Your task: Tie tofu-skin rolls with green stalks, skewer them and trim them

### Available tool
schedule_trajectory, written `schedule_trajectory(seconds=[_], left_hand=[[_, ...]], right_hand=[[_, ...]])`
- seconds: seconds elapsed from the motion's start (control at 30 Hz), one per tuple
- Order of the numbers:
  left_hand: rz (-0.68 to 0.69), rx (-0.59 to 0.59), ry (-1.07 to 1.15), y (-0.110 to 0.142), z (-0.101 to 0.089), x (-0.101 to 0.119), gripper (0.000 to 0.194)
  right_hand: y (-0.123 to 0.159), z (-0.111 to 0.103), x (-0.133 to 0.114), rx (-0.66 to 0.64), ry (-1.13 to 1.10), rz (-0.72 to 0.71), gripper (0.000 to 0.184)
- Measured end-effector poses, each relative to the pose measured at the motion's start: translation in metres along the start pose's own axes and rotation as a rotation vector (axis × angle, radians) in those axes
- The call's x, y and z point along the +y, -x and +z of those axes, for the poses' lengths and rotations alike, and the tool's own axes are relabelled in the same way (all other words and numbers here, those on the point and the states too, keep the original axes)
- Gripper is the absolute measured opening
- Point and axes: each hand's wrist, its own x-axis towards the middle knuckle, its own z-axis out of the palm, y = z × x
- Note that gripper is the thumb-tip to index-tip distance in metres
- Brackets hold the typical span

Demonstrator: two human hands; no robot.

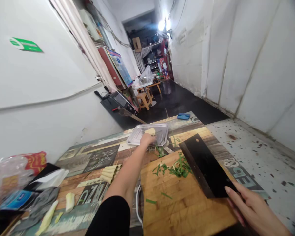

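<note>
My right hand (250,203) grips the handle of a dark, broad cleaver (205,167) at the right of the wooden cutting board (172,203). The blade overlaps the board's right edge. Cut green leaves (180,170) lie beside it. My left hand (148,139) reaches over a clear plastic tray (133,137) beyond the board. Its fingers are curled at a pale yellow roll (150,131); their tips are partly hidden. More pale yellow rolls (110,172) lie in a row left of my forearm.
A blue object (183,116) lies near the table's far edge. At left are plastic packaging (12,180), a grey cloth (40,206) and pale vegetable pieces (48,218). Walls flank the passage, with stools (144,100) and a small table farther off.
</note>
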Motion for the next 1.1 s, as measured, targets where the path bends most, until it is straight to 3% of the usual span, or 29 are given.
schedule_trajectory(seconds=[0.17,0.3,0.37,0.47,0.6,0.73,0.83,0.93,1.03,1.1], left_hand=[[-0.043,0.036,0.011,0.002,-0.014,-0.007,0.030],[0.046,0.085,0.060,0.040,-0.038,-0.033,0.030],[0.238,0.121,0.158,0.076,-0.046,-0.050,0.030],[0.617,0.074,0.356,0.144,-0.049,-0.069,0.028],[0.825,-0.131,0.368,0.224,-0.036,-0.072,0.022],[0.999,-0.247,0.293,0.251,-0.013,-0.069,0.019],[1.015,-0.206,0.189,0.254,-0.002,-0.072,0.017],[0.985,-0.052,0.185,0.265,0.003,-0.070,0.019],[0.969,0.093,0.276,0.284,0.012,-0.056,0.029],[0.990,0.114,0.310,0.294,0.023,-0.044,0.032]], right_hand=[[0.001,-0.006,-0.003,-0.004,0.019,-0.036,0.042],[0.001,-0.022,-0.007,0.048,0.053,-0.092,0.041],[0.001,-0.032,-0.013,0.094,0.099,-0.111,0.041],[0.004,-0.045,-0.025,0.145,0.234,-0.136,0.040],[0.010,-0.051,-0.046,0.125,0.444,-0.193,0.037],[0.017,-0.042,-0.067,0.048,0.671,-0.326,0.032],[0.021,-0.033,-0.079,-0.080,0.856,-0.380,0.029],[0.022,-0.030,-0.085,-0.189,1.011,-0.389,0.029],[0.020,-0.032,-0.089,-0.260,1.110,-0.395,0.030],[0.016,-0.034,-0.091,-0.303,1.136,-0.423,0.029]])
